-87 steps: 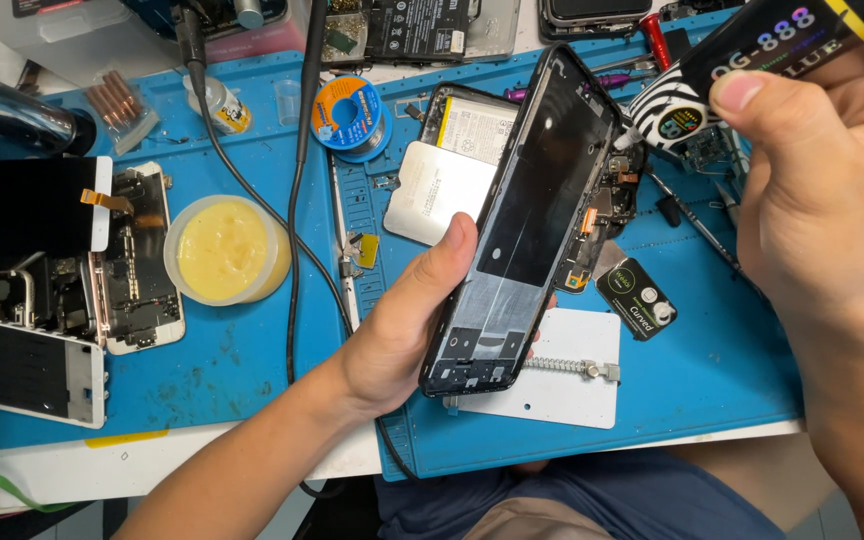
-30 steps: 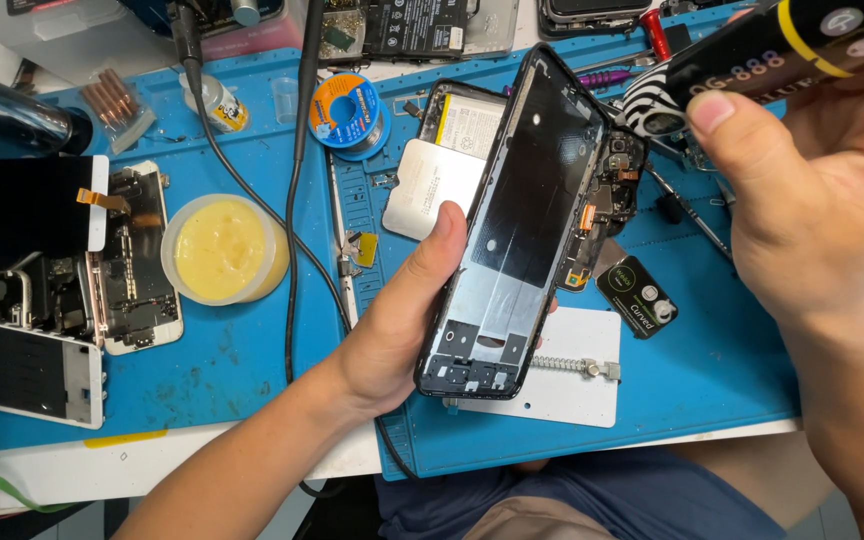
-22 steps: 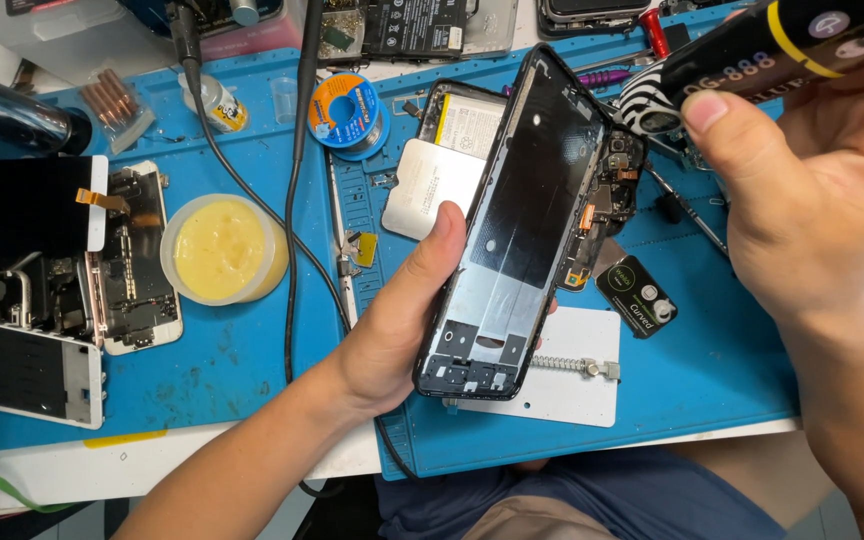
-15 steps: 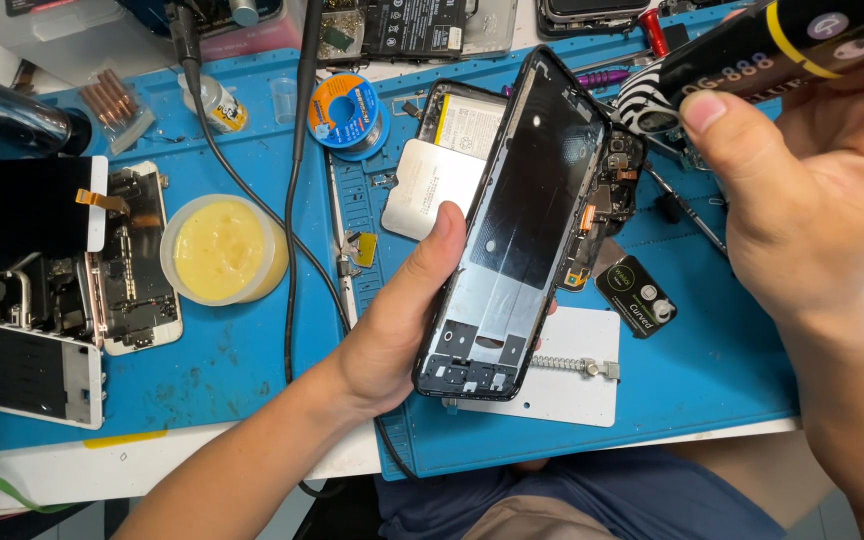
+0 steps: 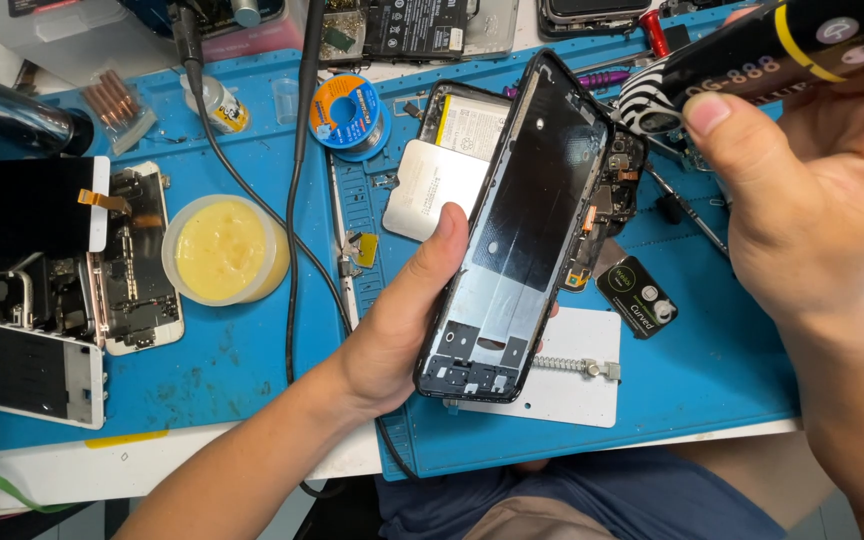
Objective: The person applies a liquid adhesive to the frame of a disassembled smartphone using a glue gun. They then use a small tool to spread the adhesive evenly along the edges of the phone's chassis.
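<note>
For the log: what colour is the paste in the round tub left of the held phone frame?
Pale yellow paste, in the head view, the only one.

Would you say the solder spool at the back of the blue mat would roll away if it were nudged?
Probably not: the solder spool lies flat on its flange on the blue mat, so it would likely slide. Tipped on edge, its round rims could roll. Wound wire suggests it is heavy for its size.

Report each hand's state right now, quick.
Left hand: closed around the edge of the black phone frame, holding it tilted above the blue mat.
Right hand: closed on a black and yellow tool.
</note>
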